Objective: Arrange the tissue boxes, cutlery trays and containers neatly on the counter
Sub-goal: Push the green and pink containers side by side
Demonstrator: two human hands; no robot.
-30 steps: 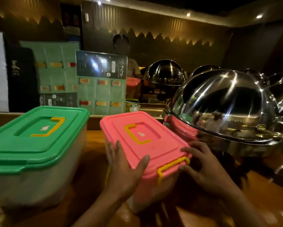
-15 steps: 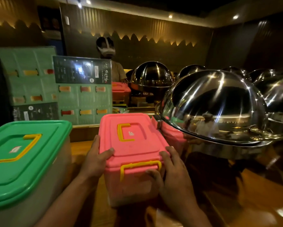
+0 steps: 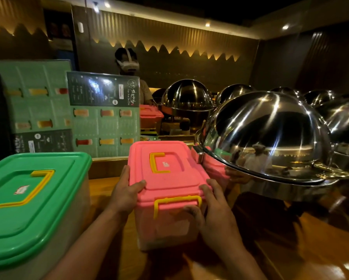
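A clear container with a pink lid (image 3: pixel 169 178) and yellow latch stands on the wooden counter (image 3: pixel 280 249) in the middle. My left hand (image 3: pixel 125 195) grips its left side, thumb on the lid. My right hand (image 3: pixel 214 217) holds its near right corner, fingers on the front wall under the latch. A larger container with a green lid (image 3: pixel 30 201) and yellow handle sits to the left, apart from the pink one.
A steel dome chafing dish (image 3: pixel 270 134) stands right against the pink container's right side, with more domes behind. Green menu boards (image 3: pixel 105 122) lean at the counter's back. A person wearing a headset (image 3: pixel 129 65) stands beyond, near another pink-lidded box (image 3: pixel 150 114).
The pink container has been turned from a slant to square with the counter edge, and both hands have shifted to its near corners. The view has swung left.
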